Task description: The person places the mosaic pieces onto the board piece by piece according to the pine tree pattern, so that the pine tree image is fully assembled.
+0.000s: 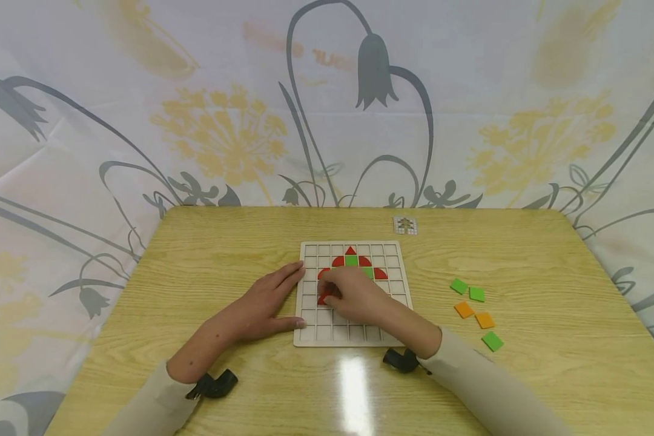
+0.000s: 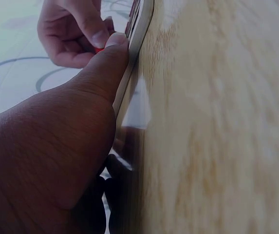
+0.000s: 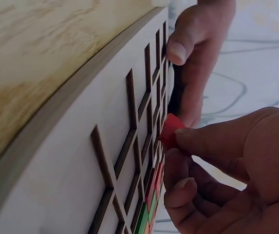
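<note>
A pale square grid board [image 1: 310, 334] lies on the table. My left hand [image 1: 264, 306] rests along its left edge, fingers and thumb extended, with the thumb tip touching the rim. Over the left-middle cells, my right hand [image 1: 356, 295] pinches a small red tile [image 3: 169, 130] between thumb and fingers; its full shape is partly hidden. Set in the upper cells are a red triangle [image 1: 350, 251], green squares [image 1: 351, 260] and rounded red tiles [image 1: 380, 274]. Some of this pattern is covered by my right hand.
Loose tiles lie on the table right of the board: green squares [image 1: 476, 295] and orange squares [image 1: 484, 320]. Behind the board sits a small card [image 1: 405, 226] printed with a gridded pattern. A patterned cloth [image 1: 327, 139] hangs behind the wooden table [image 1: 223, 236].
</note>
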`<state>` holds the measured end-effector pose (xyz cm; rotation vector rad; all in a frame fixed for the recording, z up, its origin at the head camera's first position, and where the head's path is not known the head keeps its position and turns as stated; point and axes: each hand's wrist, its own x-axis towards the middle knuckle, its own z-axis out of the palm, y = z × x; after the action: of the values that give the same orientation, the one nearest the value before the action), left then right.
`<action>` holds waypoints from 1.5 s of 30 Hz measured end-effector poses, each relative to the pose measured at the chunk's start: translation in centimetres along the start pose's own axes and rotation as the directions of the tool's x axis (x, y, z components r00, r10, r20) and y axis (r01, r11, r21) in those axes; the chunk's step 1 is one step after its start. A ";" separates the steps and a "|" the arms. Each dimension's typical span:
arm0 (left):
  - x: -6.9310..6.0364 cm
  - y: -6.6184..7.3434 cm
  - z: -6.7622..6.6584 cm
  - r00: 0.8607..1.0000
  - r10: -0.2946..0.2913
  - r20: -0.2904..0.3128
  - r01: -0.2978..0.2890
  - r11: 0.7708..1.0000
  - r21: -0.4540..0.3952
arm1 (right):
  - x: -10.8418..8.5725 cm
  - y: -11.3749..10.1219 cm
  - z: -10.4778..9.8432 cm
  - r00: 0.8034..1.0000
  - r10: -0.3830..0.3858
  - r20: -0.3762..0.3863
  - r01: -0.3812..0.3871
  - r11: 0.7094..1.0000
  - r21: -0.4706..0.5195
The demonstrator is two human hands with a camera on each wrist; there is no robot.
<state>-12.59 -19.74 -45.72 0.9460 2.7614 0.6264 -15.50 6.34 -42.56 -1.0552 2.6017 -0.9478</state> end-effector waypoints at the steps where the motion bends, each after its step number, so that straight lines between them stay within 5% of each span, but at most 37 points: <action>1: 0.0 0.0 0.0 1.000 0.000 -0.001 0.000 1.000 0.000 | 0.1 0.0 0.1 1.000 -0.003 0.004 0.003 1.000 -0.006; 33: 0.1 0.0 -0.1 1.000 0.003 0.001 -0.003 1.000 0.002 | -0.7 -0.4 1.2 1.000 0.012 -0.024 -0.015 0.990 -0.142; 45: 0.1 -0.1 0.1 1.000 -0.011 0.002 0.011 1.000 0.000 | -3.6 -0.4 -0.1 0.997 0.008 -0.075 -0.016 0.995 -0.099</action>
<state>-12.66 -19.72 -45.81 0.9299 2.7632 0.6226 -12.69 8.62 -42.45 -1.0457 2.7386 -0.8792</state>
